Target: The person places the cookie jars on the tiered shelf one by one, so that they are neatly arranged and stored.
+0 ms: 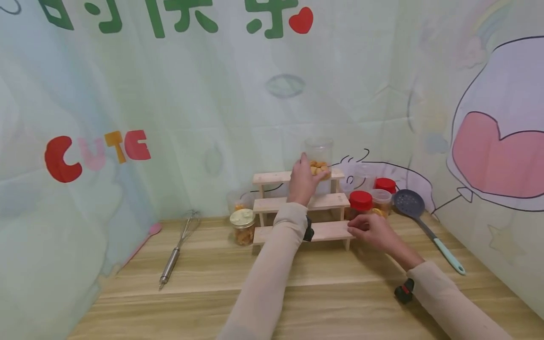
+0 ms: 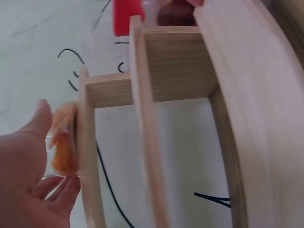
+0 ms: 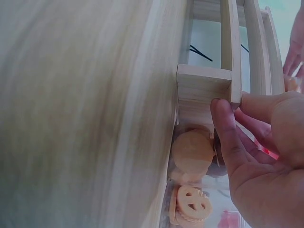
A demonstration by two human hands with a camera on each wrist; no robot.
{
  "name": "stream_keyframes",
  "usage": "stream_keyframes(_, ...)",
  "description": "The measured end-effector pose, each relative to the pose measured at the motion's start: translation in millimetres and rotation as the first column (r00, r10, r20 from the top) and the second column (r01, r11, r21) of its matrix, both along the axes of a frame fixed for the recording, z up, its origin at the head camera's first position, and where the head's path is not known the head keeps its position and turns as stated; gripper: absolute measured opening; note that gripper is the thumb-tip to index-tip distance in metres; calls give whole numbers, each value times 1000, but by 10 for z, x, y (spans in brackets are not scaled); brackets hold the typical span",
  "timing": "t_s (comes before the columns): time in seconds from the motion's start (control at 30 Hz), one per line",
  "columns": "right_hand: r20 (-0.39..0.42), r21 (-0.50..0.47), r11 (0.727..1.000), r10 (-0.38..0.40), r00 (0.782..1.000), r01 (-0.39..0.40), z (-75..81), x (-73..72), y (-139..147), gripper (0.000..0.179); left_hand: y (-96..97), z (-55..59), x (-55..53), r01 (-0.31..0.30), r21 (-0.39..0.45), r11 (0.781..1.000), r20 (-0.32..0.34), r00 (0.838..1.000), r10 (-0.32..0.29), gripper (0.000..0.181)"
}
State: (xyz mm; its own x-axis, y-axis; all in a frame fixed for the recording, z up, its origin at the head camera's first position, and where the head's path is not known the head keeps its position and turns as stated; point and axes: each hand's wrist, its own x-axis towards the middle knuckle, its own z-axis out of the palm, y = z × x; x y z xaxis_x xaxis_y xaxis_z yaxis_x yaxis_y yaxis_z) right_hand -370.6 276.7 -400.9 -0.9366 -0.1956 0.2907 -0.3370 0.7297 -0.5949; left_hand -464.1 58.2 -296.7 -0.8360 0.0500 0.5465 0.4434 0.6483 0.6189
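Note:
A three-tier wooden display rack stands against the back curtain. On its top tier is a clear jar with orange-brown snacks in the bottom. My left hand grips this jar from the left, thumb and fingers around its side. In the left wrist view the snacks show through the jar beside the tier's edge. My right hand pinches the right end of the lowest tier between thumb and fingers, seen closely in the right wrist view at the board end.
Red-lidded jars and a clear-lidded tub stand right of the rack, beside a slotted turner. Left of it are a pale-lidded jar, a whisk and a pink spoon.

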Motion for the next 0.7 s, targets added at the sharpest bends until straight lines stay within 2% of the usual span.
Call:
stream_keyframes(0.13, -10, -3, 1000, 15, 1000, -15, -1, -8, 29, 15, 83, -103, -13, -58, -123, 991, -2, 998, 58, 90)
stream_keyframes(0.3, -30, -8, 1000, 9, 1000, -10, 0, -21, 57, 14, 196, -134, -22, -142, -239, 961, -63, 989, 131, 94)
stream_keyframes(0.43, -26, -12, 1000, 7, 1000, -7, 0, -19, 58, 15, 260, -155, -2, -204, -368, 907, -95, 979, 182, 95)
stream_keyframes(0.57, -21, -20, 1000, 9, 1000, -10, 6, -10, 47, 15, 288, -203, 13, -233, -470, 852, -112, 973, 204, 91)
stream_keyframes(0.63, -20, -21, 1000, 9, 1000, -10, 10, -5, 43, 14, 294, -231, 8, -231, -482, 845, -109, 973, 205, 87)
stream_keyframes(0.7, -16, -21, 1000, 8, 1000, -9, 11, -1, 42, 14, 300, -248, -2, -227, -466, 855, -108, 974, 199, 85)
